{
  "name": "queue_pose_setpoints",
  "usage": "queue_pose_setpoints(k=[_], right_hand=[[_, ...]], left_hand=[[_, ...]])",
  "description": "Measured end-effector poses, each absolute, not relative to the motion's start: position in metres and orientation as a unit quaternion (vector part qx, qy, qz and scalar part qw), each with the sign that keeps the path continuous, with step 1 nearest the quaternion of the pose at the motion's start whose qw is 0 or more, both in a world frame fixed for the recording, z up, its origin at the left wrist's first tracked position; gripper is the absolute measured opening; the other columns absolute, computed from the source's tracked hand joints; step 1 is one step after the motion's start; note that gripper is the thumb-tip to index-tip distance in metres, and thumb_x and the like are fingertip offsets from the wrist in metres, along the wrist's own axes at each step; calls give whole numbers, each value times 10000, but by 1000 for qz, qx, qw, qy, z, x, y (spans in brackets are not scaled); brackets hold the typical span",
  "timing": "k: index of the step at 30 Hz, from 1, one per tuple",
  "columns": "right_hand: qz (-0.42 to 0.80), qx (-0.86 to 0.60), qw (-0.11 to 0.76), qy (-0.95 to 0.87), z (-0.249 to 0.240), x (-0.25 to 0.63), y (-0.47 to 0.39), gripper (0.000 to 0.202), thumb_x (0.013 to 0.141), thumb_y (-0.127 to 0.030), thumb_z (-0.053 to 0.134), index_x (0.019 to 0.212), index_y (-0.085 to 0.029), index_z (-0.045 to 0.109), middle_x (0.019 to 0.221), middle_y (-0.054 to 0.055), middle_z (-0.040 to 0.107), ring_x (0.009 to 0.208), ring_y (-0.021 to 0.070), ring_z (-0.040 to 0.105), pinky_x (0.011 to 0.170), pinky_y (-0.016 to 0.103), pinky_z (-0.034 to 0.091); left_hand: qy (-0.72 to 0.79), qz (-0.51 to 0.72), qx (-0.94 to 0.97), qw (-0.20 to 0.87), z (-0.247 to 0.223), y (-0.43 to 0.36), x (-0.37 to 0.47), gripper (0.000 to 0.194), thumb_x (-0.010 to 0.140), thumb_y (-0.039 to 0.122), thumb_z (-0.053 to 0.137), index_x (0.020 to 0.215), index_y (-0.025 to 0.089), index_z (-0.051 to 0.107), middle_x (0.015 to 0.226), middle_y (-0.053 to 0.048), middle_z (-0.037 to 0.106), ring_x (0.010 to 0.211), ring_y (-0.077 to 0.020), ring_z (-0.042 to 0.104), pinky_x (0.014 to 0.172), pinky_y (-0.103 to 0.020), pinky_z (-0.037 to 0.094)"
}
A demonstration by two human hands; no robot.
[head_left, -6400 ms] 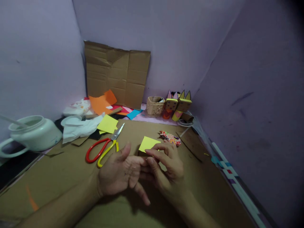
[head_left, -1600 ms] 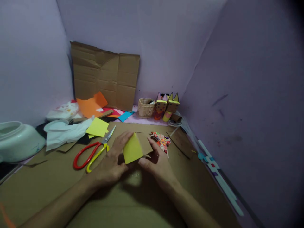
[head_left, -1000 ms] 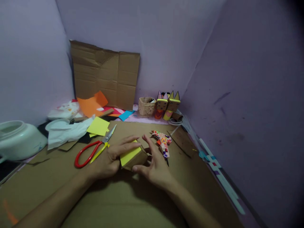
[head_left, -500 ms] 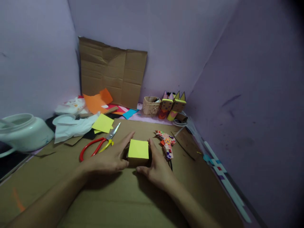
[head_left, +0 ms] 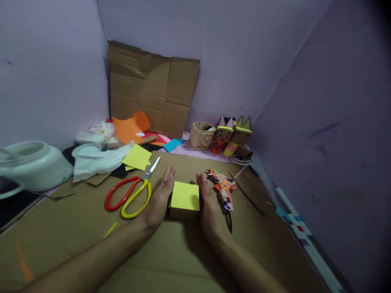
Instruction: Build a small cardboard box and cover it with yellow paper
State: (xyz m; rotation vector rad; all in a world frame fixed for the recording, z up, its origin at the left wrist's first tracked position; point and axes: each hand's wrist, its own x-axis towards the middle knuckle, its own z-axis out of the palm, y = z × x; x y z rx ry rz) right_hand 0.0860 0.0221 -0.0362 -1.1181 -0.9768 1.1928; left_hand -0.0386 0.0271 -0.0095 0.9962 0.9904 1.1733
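A small cardboard box (head_left: 185, 197) with a yellow paper top sits on the cardboard-covered table, between my two hands. My left hand (head_left: 160, 197) stands upright along its left side, fingers straight and pointing away. Along the right side, my right hand (head_left: 210, 203) is flat in the same way, palm turned inward. Whether the palms touch the box is hard to tell. Scissors (head_left: 143, 179) with one red and one yellow handle lie left of my left hand. A floral-patterned glue gun (head_left: 225, 189) lies just right of my right hand.
At the back are a woven basket (head_left: 201, 136), two eared cardboard figures (head_left: 241, 134), orange paper (head_left: 130, 129) and a leaning cardboard sheet (head_left: 152, 89). Yellow paper (head_left: 137, 156), white tissue (head_left: 100, 162) and a white pot (head_left: 33, 167) are left. Pale strips (head_left: 305, 240) run along the right edge.
Both hands have gone from curved fingers and thumbs around the box to flat palms along its sides. The view has shifted slightly, and more of the scissors shows.
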Motion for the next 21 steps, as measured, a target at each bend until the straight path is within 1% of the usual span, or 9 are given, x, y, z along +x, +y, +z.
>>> queue_pose_setpoints(k=[2, 4, 7, 9, 12, 14, 16, 18, 21], right_hand=[[523, -504, 558, -401, -34, 81, 22, 852, 767, -718, 409, 1425, -189, 295, 1509, 65, 255, 1391, 233, 221, 1147, 425, 128], [521, -519, 546, -402, -30, 77, 20, 943, 725, -759, 412, 1441, -167, 248, 1518, 79, 222, 1397, 239, 201, 1147, 426, 122], [519, -532, 533, -404, -23, 72, 17, 1036, 676, -803, 406, 1457, -159, 184, 1524, 90, 199, 1398, 242, 197, 1142, 427, 147], [518, -542, 523, -406, -19, 71, 15, 1053, 659, -818, 400, 1457, -166, 186, 1521, 91, 213, 1397, 243, 201, 1139, 421, 162], [513, -550, 518, -408, -19, 71, 16, 1013, 667, -810, 400, 1442, -178, 238, 1514, 89, 242, 1395, 249, 205, 1136, 425, 169], [509, -544, 525, -412, -21, 72, 18, 974, 688, -786, 411, 1432, -174, 264, 1501, 101, 276, 1386, 255, 234, 1131, 434, 181], [510, -533, 533, -414, -25, 74, 21, 950, 709, -760, 421, 1428, -157, 270, 1486, 123, 307, 1374, 261, 267, 1122, 446, 200], [510, -515, 547, -419, -26, 80, 21, 909, 742, -726, 417, 1429, -152, 259, 1488, 134, 301, 1372, 261, 273, 1115, 458, 210], [466, -490, 572, -464, -23, 94, 13, 809, 797, -642, 432, 1431, -182, 230, 1510, 117, 258, 1379, 244, 256, 1112, 463, 213]], left_hand=[[440, 497, 449, 598, -15, 28, -36, 745, 863, 595, 376, 1452, 176, 192, 1530, -68, 212, 1404, -207, 156, 1152, -380, 118], [448, 494, 459, 587, -18, 27, -33, 759, 854, 615, 375, 1451, 184, 191, 1532, -68, 208, 1404, -212, 153, 1150, -389, 123], [462, 490, 472, 568, -16, 24, -29, 759, 850, 626, 367, 1451, 202, 182, 1529, -73, 217, 1401, -218, 163, 1146, -395, 133], [473, 481, 484, 557, -14, 23, -28, 760, 848, 630, 362, 1449, 198, 187, 1523, -85, 231, 1398, -227, 173, 1144, -400, 138], [478, 476, 491, 552, -14, 22, -28, 758, 850, 626, 360, 1448, 194, 192, 1516, -95, 248, 1395, -236, 184, 1141, -402, 144], [468, 486, 484, 557, -16, 23, -28, 734, 855, 609, 376, 1446, 211, 202, 1515, -83, 255, 1393, -229, 192, 1141, -396, 146], [451, 501, 457, 581, -15, 25, -28, 710, 862, 579, 405, 1444, 223, 210, 1516, -68, 258, 1393, -216, 195, 1141, -381, 155], [426, 518, 404, 622, -10, 27, -30, 675, 885, 532, 392, 1444, 204, 207, 1513, -71, 267, 1390, -197, 208, 1137, -358, 178], [390, 548, 333, 660, 3, 31, -41, 599, 921, 475, 319, 1418, 146, 265, 1457, -125, 370, 1343, -192, 323, 1117, -339, 230]])
